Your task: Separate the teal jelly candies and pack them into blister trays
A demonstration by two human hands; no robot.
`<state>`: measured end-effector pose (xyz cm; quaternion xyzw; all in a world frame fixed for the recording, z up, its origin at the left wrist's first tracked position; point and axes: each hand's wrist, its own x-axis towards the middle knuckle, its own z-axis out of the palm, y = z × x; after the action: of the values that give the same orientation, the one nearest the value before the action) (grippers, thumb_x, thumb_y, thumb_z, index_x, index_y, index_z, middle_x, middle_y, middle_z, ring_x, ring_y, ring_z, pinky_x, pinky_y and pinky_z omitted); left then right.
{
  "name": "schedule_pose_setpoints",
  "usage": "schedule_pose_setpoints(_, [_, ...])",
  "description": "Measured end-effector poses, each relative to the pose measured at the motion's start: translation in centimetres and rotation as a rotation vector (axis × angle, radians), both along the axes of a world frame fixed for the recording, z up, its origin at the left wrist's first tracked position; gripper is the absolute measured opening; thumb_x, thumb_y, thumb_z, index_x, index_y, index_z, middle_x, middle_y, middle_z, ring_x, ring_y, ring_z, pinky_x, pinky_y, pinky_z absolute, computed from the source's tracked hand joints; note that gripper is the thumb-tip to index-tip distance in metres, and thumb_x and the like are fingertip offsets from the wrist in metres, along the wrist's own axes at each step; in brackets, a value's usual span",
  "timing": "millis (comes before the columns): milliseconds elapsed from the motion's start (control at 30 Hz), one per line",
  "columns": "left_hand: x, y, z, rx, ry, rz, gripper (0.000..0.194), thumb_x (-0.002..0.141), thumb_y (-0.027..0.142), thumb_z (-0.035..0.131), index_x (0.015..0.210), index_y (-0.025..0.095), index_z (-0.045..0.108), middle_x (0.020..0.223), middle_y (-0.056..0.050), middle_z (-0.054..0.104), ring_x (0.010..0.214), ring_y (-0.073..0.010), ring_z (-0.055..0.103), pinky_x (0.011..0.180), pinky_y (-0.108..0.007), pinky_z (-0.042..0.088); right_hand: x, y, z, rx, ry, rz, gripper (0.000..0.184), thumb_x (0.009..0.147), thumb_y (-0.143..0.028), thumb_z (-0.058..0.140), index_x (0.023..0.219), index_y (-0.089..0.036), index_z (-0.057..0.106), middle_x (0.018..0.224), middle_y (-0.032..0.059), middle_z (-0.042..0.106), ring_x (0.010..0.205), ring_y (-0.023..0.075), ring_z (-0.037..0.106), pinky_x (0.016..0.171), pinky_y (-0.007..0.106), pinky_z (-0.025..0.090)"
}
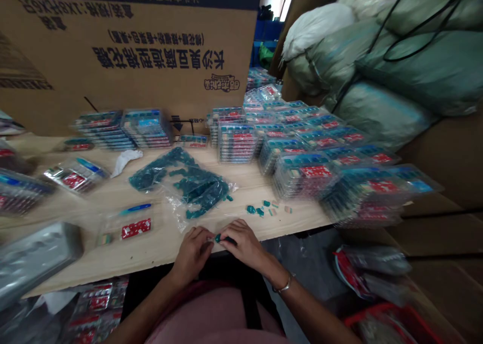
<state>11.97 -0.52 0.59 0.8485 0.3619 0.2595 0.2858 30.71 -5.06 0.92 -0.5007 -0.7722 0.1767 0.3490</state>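
My left hand (191, 254) and my right hand (241, 244) meet over the near edge of a pale wooden table (158, 248). Their fingertips pinch a small teal plastic piece (220, 239) between them, and a darker part of it is partly hidden by my right fingers. Just beyond my right hand lie several loose teal and tan pieces (264, 208). A clear plastic bag of teal pieces (181, 183) sits farther up the table. To my left lies a clear packet with a red label (136, 228) and a blue stick-like item (135, 209).
Tall stacks of clear blister packs with red labels (302, 175) fill the table's right side. A large printed cardboard sheet (128, 57) stands behind the table. Bulging green sacks (385, 67) are piled at right. A red basket (392, 326) sits on the floor at lower right.
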Motion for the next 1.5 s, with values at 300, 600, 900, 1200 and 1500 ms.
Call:
schedule_pose_setpoints(300, [0.3,-0.7,1.7,-0.109,-0.201,0.102,0.021,0.077,0.023,0.059,0.098,0.022,0.064,0.094,-0.007,0.065,0.092,-0.0220,0.058,0.083,-0.036,0.044,0.0,-0.6,1.1,-0.240,0.533,-0.241,0.007,0.080,-0.026,0.061,0.080,-0.019,0.062,0.082,0.0034,0.068,0.079,0.0178,0.061,0.073,0.030,0.044])
schedule_pose_setpoints(600, [1.7,-0.4,3.3,-0.548,-0.515,0.098,0.015,0.074,0.030,0.066,0.080,0.017,0.069,0.075,-0.003,0.065,0.070,-0.0144,0.059,0.066,-0.025,0.046,-1.5,-0.5,1.4,-0.333,0.763,-0.193,0.012,0.077,-0.030,0.061,0.074,-0.018,0.060,0.081,0.0016,0.060,0.068,0.0119,0.052,0.060,0.023,0.040])
schedule_pose_setpoints(900, [1.7,-1.0,3.7,-0.710,-0.559,0.186,0.023,0.060,0.030,0.078,0.072,0.015,0.067,0.064,0.000,0.064,0.060,-0.0108,0.055,0.060,-0.022,0.044,-1.8,-0.9,2.2,-0.510,0.813,-0.132,0.013,0.069,-0.026,0.067,0.072,-0.018,0.057,0.068,-0.0032,0.055,0.061,0.0095,0.049,0.057,0.022,0.040])
schedule_pose_setpoints(1200, [0.7,-2.0,4.5,-1.089,-0.759,0.127,0.032,0.056,0.028,0.082,0.071,0.016,0.057,0.064,0.004,0.060,0.058,-0.0088,0.056,0.060,-0.022,0.046,-2.4,-1.6,2.8,-0.830,1.154,0.027,0.041,0.061,-0.049,0.076,0.076,-0.018,0.054,0.065,-0.0047,0.053,0.055,0.0080,0.048,0.055,0.022,0.038])
schedule_pose_setpoints(1500, [-1.7,-5.1,5.0,-0.991,-0.448,0.011,0.027,0.065,0.033,0.074,0.068,0.016,0.053,0.062,0.003,0.053,0.057,-0.0073,0.045,0.054,-0.019,0.035,-3.6,-5.6,3.1,-0.767,0.922,0.134,0.035,0.063,-0.041,0.074,0.062,-0.019,0.047,0.065,-0.0040,0.050,0.058,0.0085,0.041,0.052,0.020,0.030])
